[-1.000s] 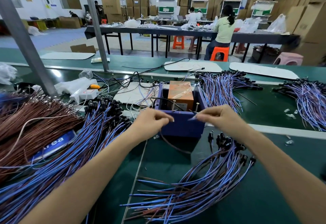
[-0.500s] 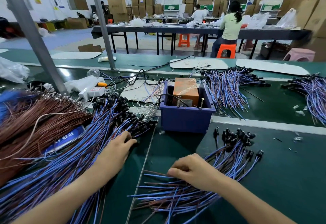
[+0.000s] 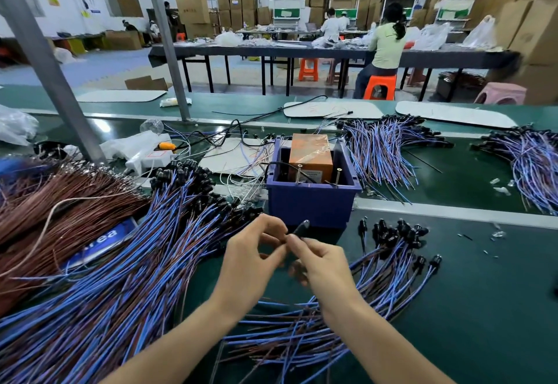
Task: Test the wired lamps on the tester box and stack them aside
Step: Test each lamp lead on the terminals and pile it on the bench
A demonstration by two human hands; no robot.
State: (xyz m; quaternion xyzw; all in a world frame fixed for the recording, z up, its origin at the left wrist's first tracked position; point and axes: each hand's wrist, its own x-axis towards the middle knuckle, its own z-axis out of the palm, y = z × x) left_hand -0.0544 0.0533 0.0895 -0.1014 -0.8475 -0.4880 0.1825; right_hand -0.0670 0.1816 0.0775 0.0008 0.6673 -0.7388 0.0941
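While both hands are meeting just near of the tester box (image 3: 311,202), the right hand (image 3: 324,266) is pinching one wired lamp (image 3: 301,227) between thumb and forefinger, just below its black head, with the other fingers curling under. The left hand (image 3: 250,259) is curling too, its thumb and forefinger tips sitting right at the lamp's lower end, but whether they're actually gripping its wire I can't tell. The lamp's leads are hiding behind the hands.

The lamp is sitting above the green belt (image 3: 483,308), close to the box's near wall and not touching it. Its long axis is running near-left to far-right, and the head is pointing up and far-right at the box.

The box is a blue bin carrying an orange-wrapped unit (image 3: 311,154), with two metal pins (image 3: 299,173) standing at its near edge.

A big pile of blue-and-brown wired lamps (image 3: 145,256) is lying left of the hands. A smaller fanned stack (image 3: 386,275) is lying right of them, heads pointing far. A mass of brown wires (image 3: 60,202) is lying at far left.
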